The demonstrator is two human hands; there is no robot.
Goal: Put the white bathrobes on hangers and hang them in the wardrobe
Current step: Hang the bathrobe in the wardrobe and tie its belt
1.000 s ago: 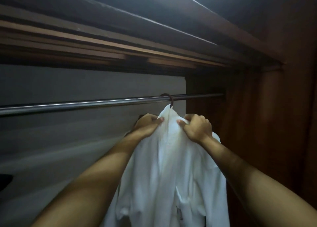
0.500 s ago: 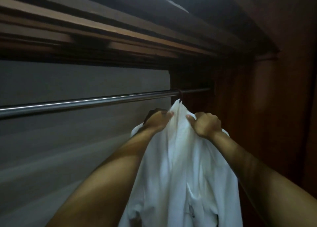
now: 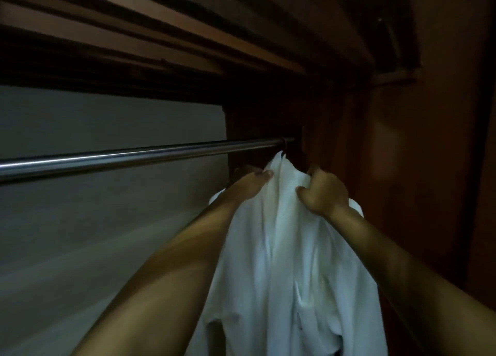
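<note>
Right of centre, under the rail (image 3: 134, 155), bathrobe (image 3: 290, 248) hangs by its hook; my left hand (image 3: 249, 185) and right hand (image 3: 323, 193) pinch the shoulders: I'd square them on the hanger, then release.

Open rail (image 3: 134, 155) stretches bare to the left with room beneath it, while on the right the white bathrobe (image 3: 290, 261) hangs jammed near the wardrobe's wooden side wall (image 3: 429, 167).
</note>
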